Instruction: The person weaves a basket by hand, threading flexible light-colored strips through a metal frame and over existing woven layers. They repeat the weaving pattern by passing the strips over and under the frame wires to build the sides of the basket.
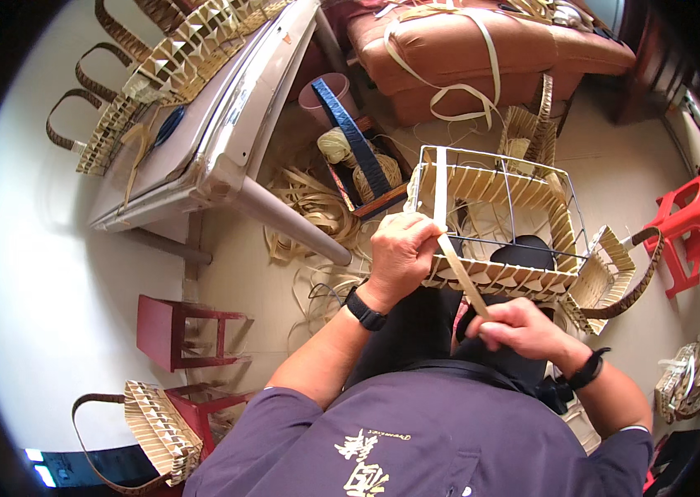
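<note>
A half-woven basket (567, 224) rests across my knees, with pale strips wrapped round a dark wire frame (509, 182). My left hand (404, 248) is closed at the basket's near left corner, pinching a pale flat strip (464, 277). One stretch of that strip runs up to the far rim of the wire. Its other end slants down to my right hand (517, 325), which is closed on it in front of my lap. The fingertips of my right hand are partly hidden.
Finished baskets (110, 124) line the table (226, 124) at left. A box (366, 166) with twine and a heap of loose strips (308, 207) lies on the floor. Around me are a red stool (689, 232), a maroon stool (176, 331), a small basket (606, 273) and a sofa (449, 58).
</note>
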